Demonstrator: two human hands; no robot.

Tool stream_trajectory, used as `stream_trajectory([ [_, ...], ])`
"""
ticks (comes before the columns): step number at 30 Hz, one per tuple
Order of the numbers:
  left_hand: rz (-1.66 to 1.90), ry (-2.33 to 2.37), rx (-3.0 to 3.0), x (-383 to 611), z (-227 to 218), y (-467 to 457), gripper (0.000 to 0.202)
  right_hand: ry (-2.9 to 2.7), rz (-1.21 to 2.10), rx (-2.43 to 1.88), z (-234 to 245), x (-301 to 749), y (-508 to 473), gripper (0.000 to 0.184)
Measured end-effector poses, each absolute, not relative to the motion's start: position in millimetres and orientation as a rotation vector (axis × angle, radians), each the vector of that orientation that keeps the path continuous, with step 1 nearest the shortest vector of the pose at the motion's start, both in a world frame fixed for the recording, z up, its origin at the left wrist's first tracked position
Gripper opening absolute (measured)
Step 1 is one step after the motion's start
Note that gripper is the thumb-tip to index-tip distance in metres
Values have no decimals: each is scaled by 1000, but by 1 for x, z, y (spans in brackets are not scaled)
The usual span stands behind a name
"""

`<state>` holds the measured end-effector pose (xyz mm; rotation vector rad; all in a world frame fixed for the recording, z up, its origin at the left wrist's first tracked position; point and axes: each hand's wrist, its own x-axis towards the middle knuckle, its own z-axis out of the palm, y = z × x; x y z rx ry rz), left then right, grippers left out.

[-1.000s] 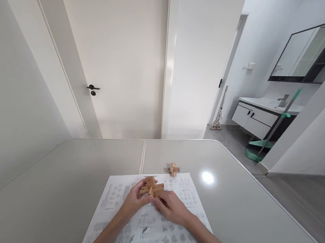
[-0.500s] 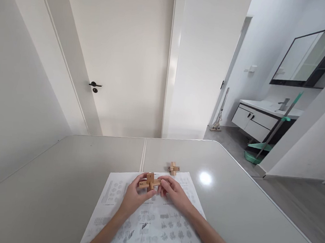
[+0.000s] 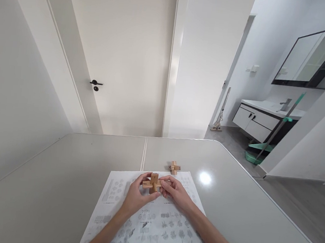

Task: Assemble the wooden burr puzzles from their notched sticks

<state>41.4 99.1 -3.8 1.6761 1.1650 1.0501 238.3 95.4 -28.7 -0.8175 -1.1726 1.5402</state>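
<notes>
A wooden interlocking puzzle [image 3: 154, 181] of crossed bars is held up over a printed sheet [image 3: 150, 234]. My left hand [image 3: 137, 196] grips it from the left, with the thumb at its front bar and the fingers behind. The fingertips of my right hand [image 3: 175, 190] pinch the end of its right-hand bar. One bar stands upright in the middle; dark marks show on the left bar. Just beyond the sheet's far edge, a second wooden cross-shaped puzzle [image 3: 174, 167] lies on the table, touched by neither hand.
The grey table [image 3: 56, 187] has a seam running to its far edge. Behind it stands a white door [image 3: 128, 56] with a black handle. To the right are a mop [image 3: 219, 116], a washbasin cabinet [image 3: 255, 117] and a green dustpan [image 3: 253, 158].
The held puzzle has turned slightly and sits a little further right in view. Its right-hand bar shows less beside my right fingers. Both hands keep their hold.
</notes>
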Motion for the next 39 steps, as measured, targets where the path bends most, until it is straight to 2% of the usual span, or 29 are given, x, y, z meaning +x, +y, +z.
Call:
stream_trajectory([
  [7, 987, 1153, 1660, 40, -3, 98, 66, -1204, 1562, -786, -27, 242, 93, 45],
  [27, 990, 1080, 1701, 33, -6, 101, 80, -1337, 1535, -812, -23, 239, 89, 51],
  [32, 964, 1001, 1627, 36, -2, 99, 72, -1265, 1563, -799, -27, 238, 90, 50],
  [39, 980, 951, 1575, 39, -2, 97, 40, -1201, 1513, -840, -34, 238, 93, 49],
])
